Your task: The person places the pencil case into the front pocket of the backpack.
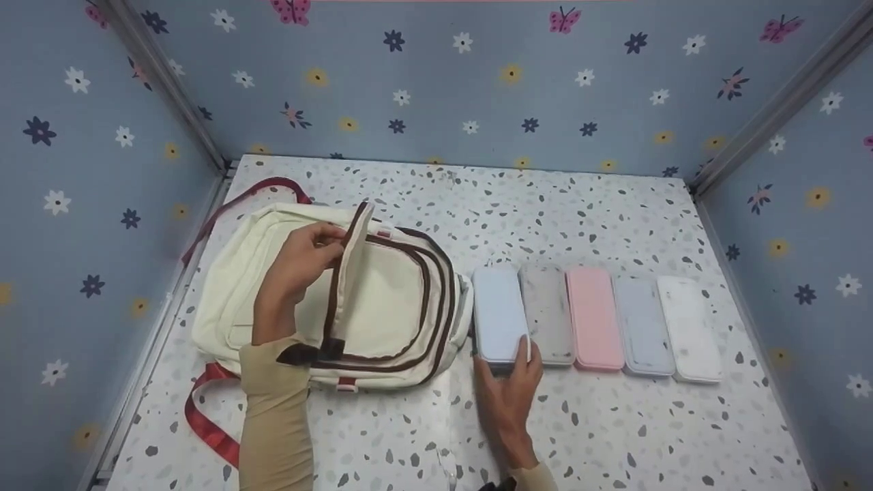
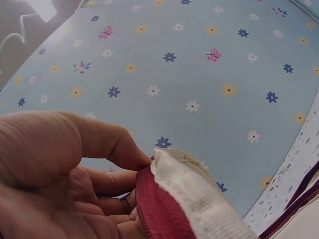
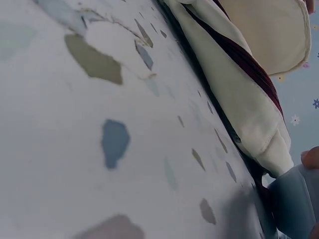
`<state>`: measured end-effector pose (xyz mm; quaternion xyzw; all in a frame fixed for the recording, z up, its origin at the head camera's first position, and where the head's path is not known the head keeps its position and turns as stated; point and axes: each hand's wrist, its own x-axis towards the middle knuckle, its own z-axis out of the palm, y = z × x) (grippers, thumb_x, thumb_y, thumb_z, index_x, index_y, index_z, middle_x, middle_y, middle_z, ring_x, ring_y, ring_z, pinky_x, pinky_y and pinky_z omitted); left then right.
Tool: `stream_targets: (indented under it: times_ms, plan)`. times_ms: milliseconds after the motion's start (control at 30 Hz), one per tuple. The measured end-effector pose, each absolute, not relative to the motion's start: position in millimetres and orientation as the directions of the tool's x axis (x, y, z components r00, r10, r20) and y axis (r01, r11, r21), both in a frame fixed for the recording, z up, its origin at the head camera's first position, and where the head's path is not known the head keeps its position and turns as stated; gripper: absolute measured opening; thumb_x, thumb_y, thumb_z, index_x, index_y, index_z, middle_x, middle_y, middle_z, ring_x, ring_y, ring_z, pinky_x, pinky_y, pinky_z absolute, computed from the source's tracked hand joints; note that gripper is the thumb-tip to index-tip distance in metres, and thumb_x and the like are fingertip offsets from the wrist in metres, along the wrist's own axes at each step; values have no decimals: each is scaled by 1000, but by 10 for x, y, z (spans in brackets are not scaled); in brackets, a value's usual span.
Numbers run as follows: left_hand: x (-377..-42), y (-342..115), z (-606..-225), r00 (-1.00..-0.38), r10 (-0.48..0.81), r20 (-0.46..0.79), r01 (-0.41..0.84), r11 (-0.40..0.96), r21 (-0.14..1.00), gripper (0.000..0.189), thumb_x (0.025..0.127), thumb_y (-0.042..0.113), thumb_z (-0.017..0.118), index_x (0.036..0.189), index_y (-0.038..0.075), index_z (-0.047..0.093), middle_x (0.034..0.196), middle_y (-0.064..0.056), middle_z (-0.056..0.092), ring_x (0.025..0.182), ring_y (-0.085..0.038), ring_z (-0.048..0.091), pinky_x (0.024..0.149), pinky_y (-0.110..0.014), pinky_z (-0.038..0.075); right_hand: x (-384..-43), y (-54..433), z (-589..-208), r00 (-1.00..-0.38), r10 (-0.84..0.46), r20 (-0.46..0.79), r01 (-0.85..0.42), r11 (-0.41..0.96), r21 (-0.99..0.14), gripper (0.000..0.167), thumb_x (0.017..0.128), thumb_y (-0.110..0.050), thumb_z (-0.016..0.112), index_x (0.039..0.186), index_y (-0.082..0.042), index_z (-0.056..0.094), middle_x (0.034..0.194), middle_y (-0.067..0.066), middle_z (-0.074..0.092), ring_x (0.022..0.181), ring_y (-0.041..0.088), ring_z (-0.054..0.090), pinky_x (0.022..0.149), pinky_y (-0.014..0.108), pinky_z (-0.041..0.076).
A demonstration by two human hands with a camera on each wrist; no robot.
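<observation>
A cream backpack (image 1: 239,273) with dark red trim lies on the table, its front pocket unzipped. My left hand (image 1: 297,262) pinches the edge of the pocket flap (image 1: 353,262) and holds it raised. In the left wrist view, thumb and fingers meet on the flap's dark red zipper band (image 2: 162,204). Right of the backpack, my right hand (image 1: 508,392) grips the near end of a light blue box-shaped case (image 1: 501,307), thumb on its left side and fingers on its right. Only part of this case (image 3: 291,204) and some fingertips show in the right wrist view.
Beside the light blue case stand a grey case (image 1: 548,314), a pink case (image 1: 595,317), a pale blue-grey case (image 1: 642,324) and a white case (image 1: 689,327) in a row. Red straps (image 1: 211,423) spread from the backpack's left side. Flower-patterned panels (image 1: 436,82) enclose the speckled table (image 1: 382,443).
</observation>
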<state>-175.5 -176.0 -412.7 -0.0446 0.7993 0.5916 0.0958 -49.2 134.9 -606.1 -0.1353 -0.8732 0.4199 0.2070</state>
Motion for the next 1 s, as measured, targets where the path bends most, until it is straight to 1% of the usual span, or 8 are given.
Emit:
stream_targets:
  times_ms: [167,300,467,533,667,733,900,1000]
  plan:
    - [-1746,-1770,-4120,-980,38,-195,-176,293,940,32,92,3,47,121,-8,54,103,-10,53,88,-11,56,79,-22,52,-526,1472,-5999,-872,389,298,5,615,-788,86,73,-27,82,143,0,39,141,26,36,129,41,37,109,54,30]
    - [-1739,-1774,-4115,-981,41,-189,-169,293,941,31,92,2,47,121,-8,54,103,-10,53,88,-11,56,79,-22,52,-550,1560,-5967,-869,387,309,-18,600,-800,82,72,-22,83,141,-2,42,141,25,37,130,40,38,108,54,31]
    - [-1726,-1763,-4095,-981,39,-189,-170,283,944,31,92,1,47,121,-10,53,102,-11,53,88,-11,55,78,-21,52,-578,1657,-5896,-875,368,315,-90,515,-852,79,73,-18,83,141,-4,44,143,21,37,133,38,36,110,53,29]
    - [-1722,-1757,-4085,-981,42,-189,-170,278,945,31,92,1,47,121,-10,53,102,-11,53,88,-11,55,78,-21,52,-598,1697,-5863,-878,352,323,-131,472,-872,78,73,-16,83,141,-4,44,143,20,37,134,36,36,111,49,28]
    - [-1721,-1747,-4076,-982,49,-185,-164,278,947,32,92,2,48,121,-11,53,101,-11,53,87,-11,55,78,-20,52,-639,1753,-5780,-896,311,318,-180,399,-899,78,74,-10,82,141,-5,44,145,18,37,137,32,33,113,33,28]
    - [-1724,-1744,-4077,-981,53,-185,-163,284,945,31,92,2,48,120,-10,53,100,-11,53,86,-11,55,77,-20,52,-657,1761,-5714,-907,285,311,-195,369,-908,78,73,-7,81,141,-4,43,146,20,35,138,33,31,112,27,26]
    - [-1727,-1739,-4079,-980,54,-190,-167,289,943,29,92,0,48,118,-10,53,99,-10,52,86,-12,54,75,-20,51,-676,1718,-5432,-923,201,327,-242,355,-903,74,74,-2,79,138,4,44,145,28,33,137,38,32,109,25,28]
    - [-1725,-1730,-4075,-980,52,-194,-172,288,942,29,91,0,47,117,-10,53,99,-10,51,86,-13,54,75,-20,51,-691,1680,-5302,-927,137,349,-279,371,-886,73,74,-3,79,137,6,44,143,29,35,134,38,35,108,20,29]
